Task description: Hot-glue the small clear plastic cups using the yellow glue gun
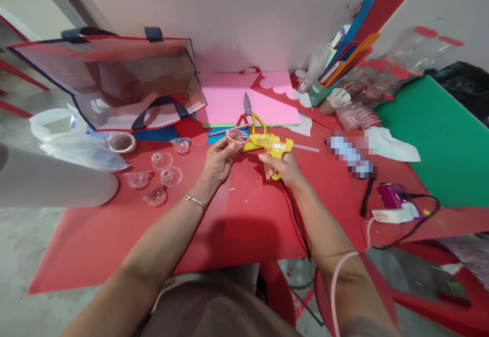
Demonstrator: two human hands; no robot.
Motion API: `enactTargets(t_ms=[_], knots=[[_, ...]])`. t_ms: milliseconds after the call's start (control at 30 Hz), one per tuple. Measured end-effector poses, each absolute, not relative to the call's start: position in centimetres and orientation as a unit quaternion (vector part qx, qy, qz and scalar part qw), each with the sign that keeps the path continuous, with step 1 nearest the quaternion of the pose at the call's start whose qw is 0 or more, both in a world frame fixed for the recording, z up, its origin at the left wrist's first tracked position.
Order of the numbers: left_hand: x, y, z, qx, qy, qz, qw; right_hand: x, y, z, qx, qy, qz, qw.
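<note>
My left hand [221,158] is closed on a small clear plastic lid [237,135] with a pink-and-white cord along its rim. The cord's loose end [221,131] sticks out to the left and right above it. My right hand [280,166] grips a yellow glue gun [267,143], its nozzle pointing left and touching or very near the lid. A clear glue stick [307,148] juts from the back of the gun. Just beyond the hands lie scissors [259,122] with yellow and red handles. Several clear dome lids [171,176] rest to the left.
Pink paper sheets [217,100] lie at the back beside an open bag [137,72]. On the right are a purple power socket [389,194], a green board [443,143] and clear jars [414,46] with red lids. The gun's black cord [294,209] hangs over the red table's [183,260] front edge.
</note>
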State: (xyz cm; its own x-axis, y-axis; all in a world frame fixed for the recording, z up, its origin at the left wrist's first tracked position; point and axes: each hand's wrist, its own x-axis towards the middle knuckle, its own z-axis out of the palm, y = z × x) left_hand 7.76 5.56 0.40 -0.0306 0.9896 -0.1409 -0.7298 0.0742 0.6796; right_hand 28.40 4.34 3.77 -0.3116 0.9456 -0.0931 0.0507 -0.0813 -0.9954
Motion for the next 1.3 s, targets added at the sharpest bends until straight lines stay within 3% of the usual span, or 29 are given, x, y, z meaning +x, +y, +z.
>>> enactTargets(t_ms=[400, 833, 1300], knots=[[7.8, 5.6, 0.6, 0.202, 0.312, 0.656, 0.657, 28.2, 4.2, 3.7, -0.444, -0.553, 0.592, 0.383], [7.0, 5.2, 2.3, 0.170, 0.287, 0.571, 0.750, 28.8, 4.6, 3.5, -0.441, -0.529, 0.600, 0.406], [7.1, 5.3, 1.3, 0.173, 0.293, 0.564, 0.752, 29.0, 4.7, 3.4, -0.452, -0.527, 0.599, 0.398]])
